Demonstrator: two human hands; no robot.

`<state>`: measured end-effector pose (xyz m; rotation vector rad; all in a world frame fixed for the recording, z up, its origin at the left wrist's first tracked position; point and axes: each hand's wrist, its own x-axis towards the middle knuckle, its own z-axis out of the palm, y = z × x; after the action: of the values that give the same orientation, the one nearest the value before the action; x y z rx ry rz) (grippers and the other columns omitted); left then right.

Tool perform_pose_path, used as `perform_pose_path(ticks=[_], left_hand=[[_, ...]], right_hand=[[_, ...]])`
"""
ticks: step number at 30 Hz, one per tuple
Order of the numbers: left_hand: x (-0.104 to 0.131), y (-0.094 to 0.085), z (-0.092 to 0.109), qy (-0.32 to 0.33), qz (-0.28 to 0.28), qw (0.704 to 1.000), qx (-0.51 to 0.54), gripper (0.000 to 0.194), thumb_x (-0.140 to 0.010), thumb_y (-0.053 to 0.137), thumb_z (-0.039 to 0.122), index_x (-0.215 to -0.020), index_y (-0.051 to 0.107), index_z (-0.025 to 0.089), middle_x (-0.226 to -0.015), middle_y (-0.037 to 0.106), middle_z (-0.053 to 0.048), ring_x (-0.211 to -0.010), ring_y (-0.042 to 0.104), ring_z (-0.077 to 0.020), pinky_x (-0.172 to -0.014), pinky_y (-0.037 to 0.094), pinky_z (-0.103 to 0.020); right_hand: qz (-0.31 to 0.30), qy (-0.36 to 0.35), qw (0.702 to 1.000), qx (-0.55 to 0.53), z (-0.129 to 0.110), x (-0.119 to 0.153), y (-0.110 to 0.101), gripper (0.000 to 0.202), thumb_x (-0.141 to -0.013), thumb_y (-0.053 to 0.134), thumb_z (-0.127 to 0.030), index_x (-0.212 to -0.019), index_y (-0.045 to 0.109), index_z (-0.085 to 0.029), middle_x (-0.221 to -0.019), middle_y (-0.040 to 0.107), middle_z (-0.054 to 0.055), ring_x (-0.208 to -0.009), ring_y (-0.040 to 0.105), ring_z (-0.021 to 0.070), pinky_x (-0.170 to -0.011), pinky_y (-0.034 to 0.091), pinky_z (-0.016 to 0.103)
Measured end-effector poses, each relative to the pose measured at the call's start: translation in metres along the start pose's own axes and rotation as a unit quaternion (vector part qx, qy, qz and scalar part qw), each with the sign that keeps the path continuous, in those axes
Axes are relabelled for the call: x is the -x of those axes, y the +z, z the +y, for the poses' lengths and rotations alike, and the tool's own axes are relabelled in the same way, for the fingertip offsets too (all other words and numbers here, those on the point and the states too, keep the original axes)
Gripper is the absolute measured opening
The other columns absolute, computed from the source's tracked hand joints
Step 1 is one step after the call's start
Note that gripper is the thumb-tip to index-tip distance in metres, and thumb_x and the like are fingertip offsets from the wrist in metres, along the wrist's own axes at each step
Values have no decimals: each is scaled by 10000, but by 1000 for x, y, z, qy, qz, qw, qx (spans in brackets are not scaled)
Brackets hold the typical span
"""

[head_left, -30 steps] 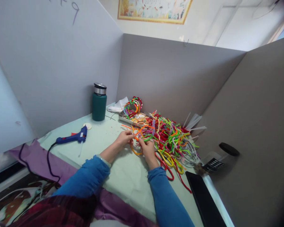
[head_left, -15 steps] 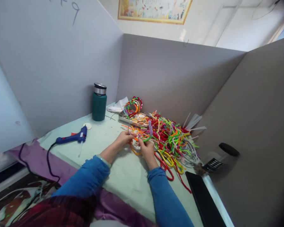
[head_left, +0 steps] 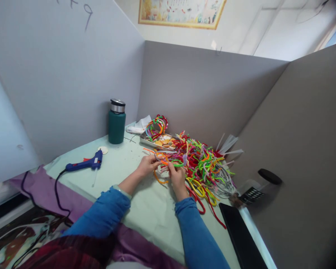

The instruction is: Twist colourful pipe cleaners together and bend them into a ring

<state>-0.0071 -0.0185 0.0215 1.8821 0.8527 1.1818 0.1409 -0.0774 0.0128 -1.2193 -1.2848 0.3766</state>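
My left hand [head_left: 148, 165] pinches one end of a joined strand of coloured pipe cleaners. Between my hands the pipe cleaner [head_left: 164, 163] shows orange, then green and lavender past my right fingers. My right hand [head_left: 177, 178] is closed on the same strand, thumb and forefinger pressed together. Just behind and to the right lies a tangled heap of pipe cleaners [head_left: 205, 160] in many colours. A loose orange pipe cleaner [head_left: 160, 181] lies on the table below the strand. Fingertip details are too small to make out.
A metal tray [head_left: 152, 145] holds small round pieces and a bundle of pipe-cleaner rings [head_left: 157, 127]. To the left are a blue glue gun [head_left: 85, 163] with its cord and a green bottle [head_left: 116, 127]. A black flat object [head_left: 240, 235] lies at right. Grey partitions [head_left: 198, 86] surround the table.
My hands have drawn slightly apart, the right one moving a little rightward. The lavender end has shifted right, and more orange strand shows between my fingers.
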Motion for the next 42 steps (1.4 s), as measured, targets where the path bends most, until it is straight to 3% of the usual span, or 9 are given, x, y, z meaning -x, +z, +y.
perform_pose_path(ticks=[4, 8, 12, 16, 22, 26, 31, 42], left_hand=[[0, -2, 3, 83, 48, 993, -71, 124, -708, 661, 276, -740, 717, 170, -768, 621, -56, -695, 553, -140, -663, 427, -244], [0, -3, 6, 106, 45, 991, -62, 106, -723, 636, 240, -766, 717, 187, -881, 646, -83, -807, 577, -172, -746, 439, -277], [1, -4, 4, 93, 46, 993, -52, 104, -724, 643, 260, -777, 719, 212, -856, 682, -71, -804, 596, -184, -783, 432, -291], [2, -4, 5, 78, 64, 993, -57, 112, -709, 666, 289, -761, 718, 204, -771, 673, -59, -707, 574, -165, -697, 415, -258], [5, -3, 15, 49, 78, 994, -49, 145, -704, 660, 312, -709, 689, 170, -652, 630, -36, -596, 524, -129, -594, 379, -225], [7, -3, 19, 3, 71, 997, 0, 205, -712, 637, 350, -696, 656, 147, -558, 591, -17, -523, 510, -117, -545, 376, -226], [6, -2, 15, -48, 35, 993, 100, 266, -684, 647, 407, -671, 600, 146, -485, 525, 19, -466, 481, -101, -490, 357, -219], [7, -6, 24, -86, -38, 986, 139, 386, -733, 561, 406, -455, 444, 166, -388, 379, 36, -413, 337, -71, -445, 241, -233]], right_hand=[[-2, 15, 999, -30, 3, 0, 1, 301, -808, 526, -360, -561, 591, -202, -441, 512, -38, -425, 427, 117, -489, 348, 255], [-10, 40, 996, -78, 4, 0, 4, 223, -794, 542, -388, -708, 623, -200, -495, 550, -38, -426, 412, 115, -452, 324, 249], [-17, 40, 994, -97, 3, 2, 5, 231, -805, 529, -405, -778, 628, -198, -510, 551, -30, -454, 426, 120, -473, 344, 246], [2, 15, 997, -82, -1, 4, 4, 224, -794, 543, -390, -802, 647, -191, -653, 610, 13, -566, 506, 142, -546, 399, 258], [42, -92, 994, -31, -15, 7, 2, 181, -809, 549, -317, -821, 682, -196, -797, 664, 54, -778, 583, 186, -716, 446, 295], [36, -140, 989, 11, -19, 10, 1, 203, -851, 500, -291, -897, 678, -207, -907, 665, 75, -834, 593, 195, -808, 442, 337], [17, -134, 991, 23, -17, 10, 1, 222, -861, 486, -301, -937, 671, -204, -924, 662, 86, -860, 584, 205, -829, 440, 355], [25, -102, 994, -5, -14, 11, 4, 177, -802, 553, -323, -761, 674, -200, -715, 660, 46, -677, 564, 178, -702, 435, 302]])
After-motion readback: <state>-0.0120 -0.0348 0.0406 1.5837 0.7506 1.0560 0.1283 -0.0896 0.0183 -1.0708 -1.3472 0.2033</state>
